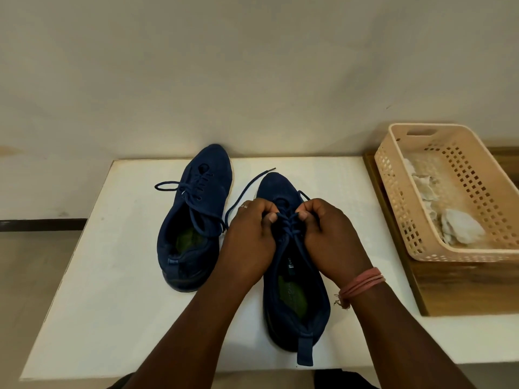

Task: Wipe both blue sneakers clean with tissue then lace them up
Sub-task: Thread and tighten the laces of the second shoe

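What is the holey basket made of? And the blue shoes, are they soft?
The basket looks like hard plastic: smooth, peach-coloured, moulded with neat square holes. The blue sneakers seem to be soft, matte fabric, maybe suede-like, since they don't shine. The white lumps in the basket look like crumpled tissue paper.

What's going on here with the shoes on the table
A person is lacing the right-hand blue sneaker: the left hand and right hand each pinch its laces. The other blue sneaker lies beside it on the white table, its laces loose. Crumpled tissues sit in a beige plastic basket.
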